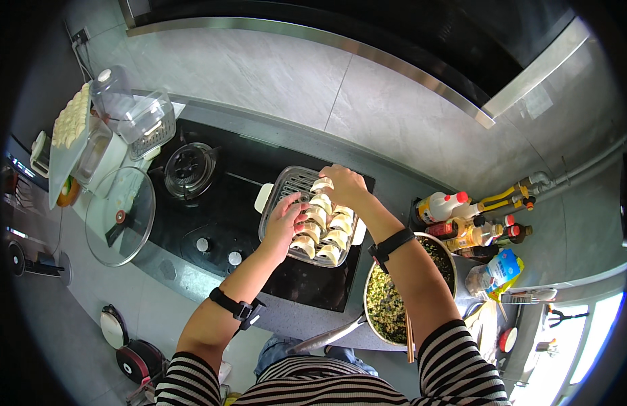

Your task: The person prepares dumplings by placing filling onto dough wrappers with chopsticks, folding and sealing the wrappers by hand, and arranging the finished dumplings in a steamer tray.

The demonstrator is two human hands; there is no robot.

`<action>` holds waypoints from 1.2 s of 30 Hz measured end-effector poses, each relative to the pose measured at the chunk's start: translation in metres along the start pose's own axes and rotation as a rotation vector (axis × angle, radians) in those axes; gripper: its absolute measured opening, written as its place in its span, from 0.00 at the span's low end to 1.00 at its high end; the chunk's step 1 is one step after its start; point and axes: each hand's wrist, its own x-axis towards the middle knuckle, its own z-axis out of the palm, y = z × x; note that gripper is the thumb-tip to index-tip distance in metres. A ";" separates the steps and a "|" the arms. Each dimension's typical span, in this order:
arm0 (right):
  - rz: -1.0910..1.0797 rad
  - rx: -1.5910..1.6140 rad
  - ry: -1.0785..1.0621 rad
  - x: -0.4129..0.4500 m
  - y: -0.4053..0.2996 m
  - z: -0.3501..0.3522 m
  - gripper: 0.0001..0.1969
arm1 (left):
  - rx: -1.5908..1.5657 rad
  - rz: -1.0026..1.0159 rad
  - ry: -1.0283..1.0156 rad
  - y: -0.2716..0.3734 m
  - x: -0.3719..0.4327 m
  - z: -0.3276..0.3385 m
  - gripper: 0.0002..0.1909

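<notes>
A steamer tray with slots and white handles (284, 187) lies on the black glass hob, holding rows of folded dumplings (335, 237). My right hand (344, 183) bends over the tray's far end, its fingers at the topmost dumpling (321, 183); whether they grip it, I cannot tell. My left hand (284, 223) hovers at the left side of the dumpling rows, fingers apart, fingertips close to the dumplings. Below my right forearm sits a pan of chopped green filling (387, 304), with wooden chopsticks (409, 337) at its near edge.
A glass lid (121, 215) overlaps the hob's left edge. Clear containers (150, 122) and a board of dumplings (71, 119) stand at the far left. Several sauce bottles (458, 228) line the right wall. The pan's handle (328, 339) juts over the counter's front edge.
</notes>
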 end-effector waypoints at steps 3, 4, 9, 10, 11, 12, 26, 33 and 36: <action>0.056 0.013 0.002 -0.007 -0.001 -0.012 0.18 | 0.057 -0.070 0.064 0.009 -0.012 0.010 0.19; 0.058 0.015 0.009 -0.012 0.000 -0.015 0.18 | 0.062 -0.067 0.059 0.010 -0.015 0.012 0.19; 0.070 0.344 0.252 -0.060 0.011 -0.032 0.14 | 0.036 -0.091 -0.033 0.000 -0.035 0.034 0.17; -0.013 0.391 0.336 -0.075 0.012 -0.034 0.11 | 0.049 -0.101 -0.055 -0.002 -0.038 0.043 0.17; -0.052 0.437 0.366 -0.094 0.015 -0.037 0.08 | 0.054 -0.109 -0.088 -0.005 -0.041 0.053 0.17; 0.000 0.461 0.373 -0.118 0.016 -0.042 0.07 | 0.061 -0.123 -0.133 -0.008 -0.046 0.068 0.17; 0.765 0.488 0.951 -0.521 0.197 0.029 0.16 | 0.346 -0.536 -0.736 -0.175 -0.153 0.347 0.20; 1.315 0.248 0.964 -0.708 0.323 0.092 0.21 | 0.485 -0.748 -0.769 -0.306 -0.210 0.442 0.17; 1.078 0.111 0.959 -0.716 0.355 0.063 0.22 | 0.497 -0.779 -0.741 -0.343 -0.219 0.465 0.20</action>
